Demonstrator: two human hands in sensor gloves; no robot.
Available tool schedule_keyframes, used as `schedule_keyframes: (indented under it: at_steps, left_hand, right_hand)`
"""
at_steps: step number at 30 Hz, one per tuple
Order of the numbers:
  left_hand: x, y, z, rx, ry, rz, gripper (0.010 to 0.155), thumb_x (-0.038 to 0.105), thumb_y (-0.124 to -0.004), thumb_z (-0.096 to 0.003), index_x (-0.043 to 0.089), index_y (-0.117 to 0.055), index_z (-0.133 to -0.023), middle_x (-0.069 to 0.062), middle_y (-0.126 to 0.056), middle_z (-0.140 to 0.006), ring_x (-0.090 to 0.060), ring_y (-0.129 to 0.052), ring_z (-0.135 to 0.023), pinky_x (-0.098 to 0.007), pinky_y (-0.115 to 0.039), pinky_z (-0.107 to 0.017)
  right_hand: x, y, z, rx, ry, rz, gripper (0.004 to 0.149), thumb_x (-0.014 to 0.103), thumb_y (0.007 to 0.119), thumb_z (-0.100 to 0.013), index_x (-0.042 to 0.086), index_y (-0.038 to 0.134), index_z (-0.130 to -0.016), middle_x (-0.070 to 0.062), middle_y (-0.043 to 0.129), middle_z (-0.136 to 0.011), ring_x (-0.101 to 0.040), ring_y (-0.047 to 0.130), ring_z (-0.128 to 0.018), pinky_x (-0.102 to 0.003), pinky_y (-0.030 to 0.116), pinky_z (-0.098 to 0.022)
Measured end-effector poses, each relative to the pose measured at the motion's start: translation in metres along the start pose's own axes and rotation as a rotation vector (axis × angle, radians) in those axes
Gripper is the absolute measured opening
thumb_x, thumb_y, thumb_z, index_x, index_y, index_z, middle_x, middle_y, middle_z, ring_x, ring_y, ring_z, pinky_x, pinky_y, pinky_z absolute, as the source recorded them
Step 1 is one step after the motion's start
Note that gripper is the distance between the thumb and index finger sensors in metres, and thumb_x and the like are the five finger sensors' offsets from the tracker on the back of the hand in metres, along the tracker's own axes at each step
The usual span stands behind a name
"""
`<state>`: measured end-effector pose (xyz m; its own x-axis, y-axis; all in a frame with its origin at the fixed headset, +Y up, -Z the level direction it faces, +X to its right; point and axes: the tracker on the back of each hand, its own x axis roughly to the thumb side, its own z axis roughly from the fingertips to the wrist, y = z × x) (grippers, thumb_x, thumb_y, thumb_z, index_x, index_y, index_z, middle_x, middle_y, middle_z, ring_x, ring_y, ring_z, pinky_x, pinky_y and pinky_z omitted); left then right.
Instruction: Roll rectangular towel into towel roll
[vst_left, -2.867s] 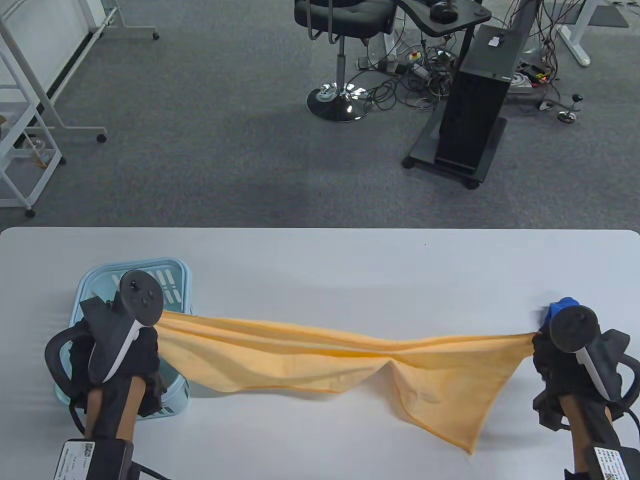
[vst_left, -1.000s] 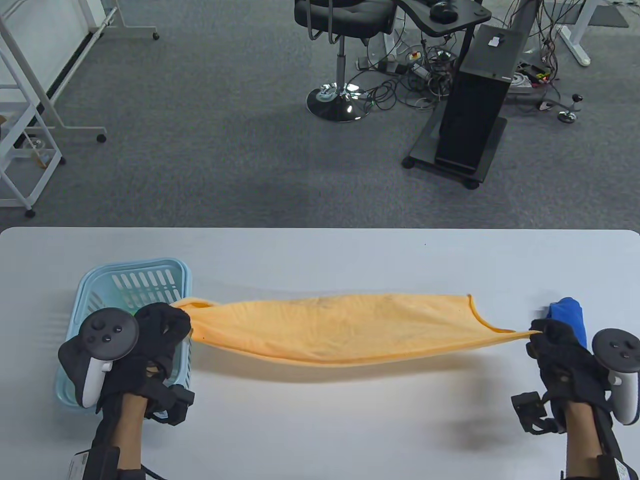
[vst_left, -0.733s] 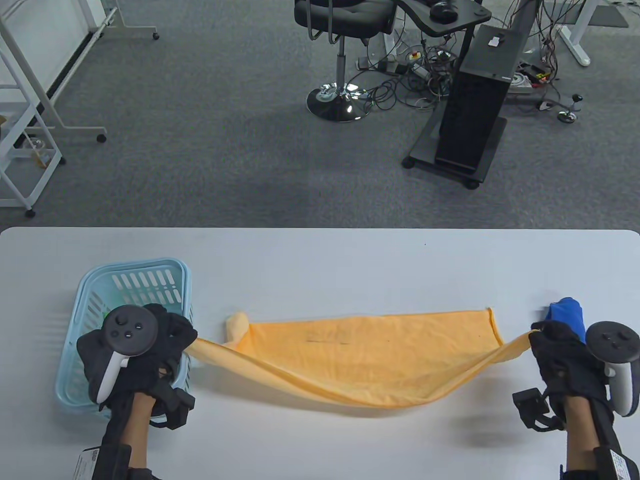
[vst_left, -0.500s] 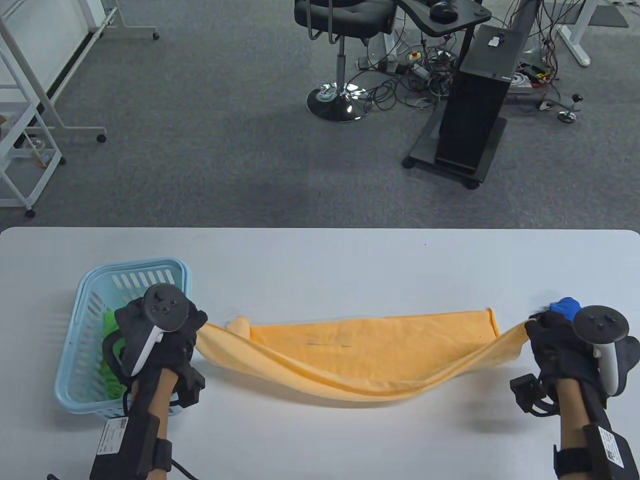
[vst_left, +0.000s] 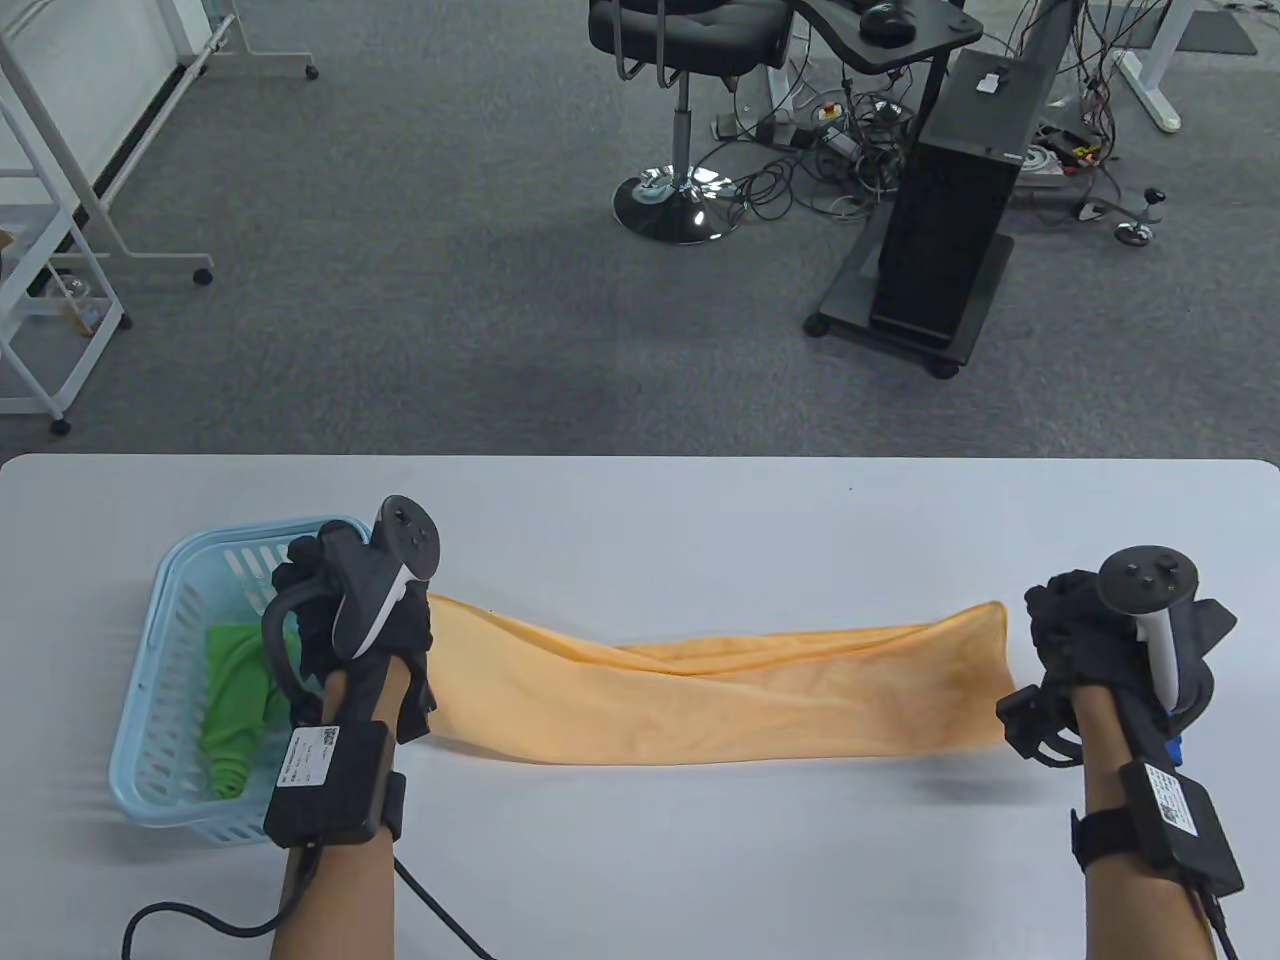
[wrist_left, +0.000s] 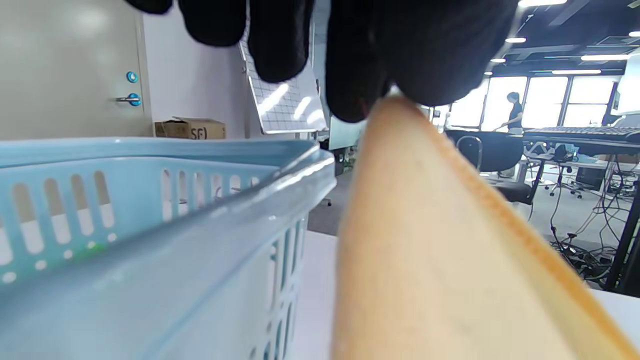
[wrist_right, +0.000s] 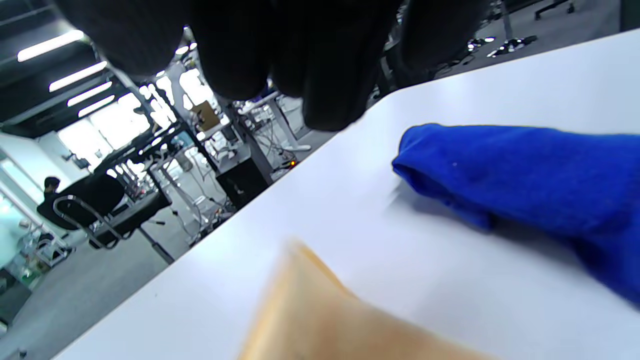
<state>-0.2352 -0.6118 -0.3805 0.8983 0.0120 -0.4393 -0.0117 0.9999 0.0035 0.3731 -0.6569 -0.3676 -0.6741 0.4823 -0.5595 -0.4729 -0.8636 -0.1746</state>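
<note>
Basket: Here, at the far left, you are working just beside a pale blue slotted plastic basket (vst_left: 180, 640) with a crumpled green cloth (vst_left: 235, 700) lying inside it; your left forearm is crossing over its right rim.
Left hand: You are pinching one end of the orange towel (vst_left: 720, 690) with your left hand (vst_left: 350, 625), and the left wrist view is showing the fingertips (wrist_left: 350, 90) pressed together on the hemmed corner, probably so the cloth is staying taut while it is being laid out.
Towel: The towel is stretching left to right between your hands across the near middle of the white table (vst_left: 640, 520), sagging onto the surface, with its far edge folding over itself near the centre; it is looking soft, thin and limp, with a stitched border, and it is not yet rolled.
Right hand: Your right hand (vst_left: 1085, 640) is sitting at the towel's right end, fingers curled, but whether it is gripping the cloth there I cannot tell; the right wrist view is showing the corner lying below the fingers.
Blue cloth: A plush blue cloth (wrist_right: 525, 175) is lying on the table at the far right, just beside that hand.
Stage: You are likely spreading the towel flat before any rolling is beginning.
</note>
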Motion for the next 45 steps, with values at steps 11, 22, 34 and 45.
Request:
schedule_keyframes:
  at_steps: [11, 22, 34, 45]
  left_hand:
    - [-0.001, 0.008, 0.010, -0.114, -0.125, 0.082, 0.044, 0.046, -0.079, -0.0389, 0.013, -0.103, -0.057, -0.012, -0.063, -0.111, -0.046, -0.038, -0.104, -0.067, -0.034, -0.071]
    - [0.012, 0.001, 0.021, -0.320, -0.137, -0.092, 0.086, 0.052, -0.080, -0.0390, 0.013, -0.052, -0.111, -0.015, -0.035, -0.119, -0.048, -0.017, -0.107, -0.069, -0.024, -0.072]
    - [0.088, -0.030, 0.081, -0.214, -0.448, 0.067, 0.059, 0.050, -0.079, -0.0403, 0.036, -0.074, -0.098, -0.011, -0.076, -0.096, -0.040, -0.066, -0.088, -0.064, -0.048, -0.067]
    - [0.164, -0.133, 0.137, -0.330, -0.621, -0.056, 0.065, 0.059, -0.081, -0.0335, 0.035, -0.073, -0.093, -0.007, -0.071, -0.093, -0.038, -0.063, -0.087, -0.064, -0.049, -0.068]
  right_hand:
    - [0.012, 0.004, 0.029, 0.048, -0.073, 0.083, 0.059, 0.045, 0.074, -0.035, 0.015, 0.076, -0.086, -0.014, 0.062, -0.097, -0.029, 0.083, -0.080, -0.060, 0.057, -0.066]
    - [0.038, 0.053, 0.055, 0.165, -0.180, 0.203, 0.059, 0.044, 0.074, -0.035, 0.016, 0.076, -0.087, -0.014, 0.061, -0.099, -0.030, 0.081, -0.082, -0.061, 0.054, -0.067]
    - [0.086, 0.103, 0.067, 0.248, -0.299, 0.251, 0.059, 0.041, 0.079, -0.034, 0.022, 0.076, -0.090, -0.011, 0.058, -0.100, -0.028, 0.079, -0.085, -0.055, 0.053, -0.069]
    - [0.139, 0.194, 0.079, 0.405, -0.449, 0.462, 0.075, 0.042, 0.079, -0.033, 0.026, 0.053, -0.102, -0.004, 0.032, -0.108, -0.034, 0.042, -0.102, -0.060, 0.038, -0.074]
